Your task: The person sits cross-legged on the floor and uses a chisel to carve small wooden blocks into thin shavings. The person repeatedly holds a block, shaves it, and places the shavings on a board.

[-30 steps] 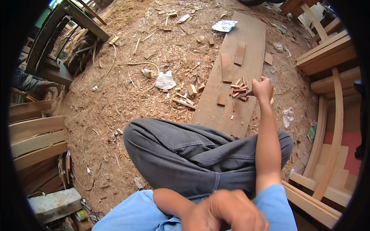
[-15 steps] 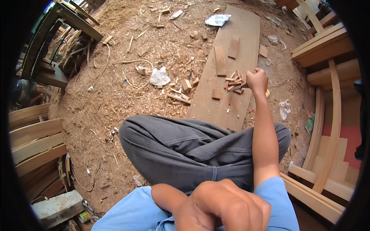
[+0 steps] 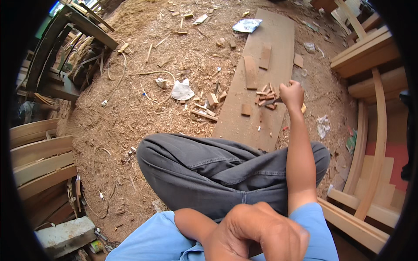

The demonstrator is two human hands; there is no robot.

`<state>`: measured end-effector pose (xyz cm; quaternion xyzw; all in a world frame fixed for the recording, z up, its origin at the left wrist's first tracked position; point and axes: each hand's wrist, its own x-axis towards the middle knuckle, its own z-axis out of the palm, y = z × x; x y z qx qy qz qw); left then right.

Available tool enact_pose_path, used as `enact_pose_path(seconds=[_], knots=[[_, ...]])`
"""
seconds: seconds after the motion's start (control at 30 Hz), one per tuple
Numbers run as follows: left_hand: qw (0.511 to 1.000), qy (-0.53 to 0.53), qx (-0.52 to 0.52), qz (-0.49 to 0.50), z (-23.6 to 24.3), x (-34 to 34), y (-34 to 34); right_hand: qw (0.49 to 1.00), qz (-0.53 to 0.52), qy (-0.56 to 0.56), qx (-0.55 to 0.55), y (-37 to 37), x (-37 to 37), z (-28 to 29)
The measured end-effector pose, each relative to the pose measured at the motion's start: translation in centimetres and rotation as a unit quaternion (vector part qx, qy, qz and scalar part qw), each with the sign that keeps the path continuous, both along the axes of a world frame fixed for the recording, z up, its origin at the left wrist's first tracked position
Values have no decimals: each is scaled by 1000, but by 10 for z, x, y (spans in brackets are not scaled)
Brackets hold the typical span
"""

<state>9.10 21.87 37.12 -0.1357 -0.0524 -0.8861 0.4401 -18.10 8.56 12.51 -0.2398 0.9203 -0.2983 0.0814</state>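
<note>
My right hand (image 3: 291, 95) reaches out over the right edge of a long brown board (image 3: 246, 130) on the ground. Its fingers are wrapped round a tool with a dark, narrow blade (image 3: 275, 101); whether it is a knife or a chisel I cannot tell. The blade points left into a small pile of wood pieces (image 3: 266, 92). A square wood block (image 3: 246, 109) lies left of the pile, and two flat wood strips (image 3: 250, 72) lie beyond it. Close in front of the camera, my left hand (image 3: 257, 232) is closed with curled fingers; anything inside is hidden.
Wood shavings cover the ground around my crossed legs (image 3: 209, 169). White scraps (image 3: 183, 90) and offcuts (image 3: 212, 100) lie left of the board. Wooden frames (image 3: 379, 130) stand at right; curved planks (image 3: 41, 150) and a pale block (image 3: 65, 235) are at left. A silvery wrapper (image 3: 247, 25) lies at the far end.
The view has shifted slightly, so the scene sits a little lower and to the right. My right hand stays at the wood pile with the tool; my left hand stays closed, turned slightly.
</note>
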Motion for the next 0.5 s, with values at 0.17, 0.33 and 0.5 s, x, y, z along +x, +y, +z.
enact_pose_path(seconds=[0.17,0.33,0.5], knots=[[996,-25,65,-56,12,6,8,1000,-4,-7,-9,3,-4,-3],[991,46,-16,-123,-1,6,7,1000,-2,-15,-9,0,-1,4],[994,64,-58,-73,-10,1,1,999,4,-2,-43,-2,-1,2]])
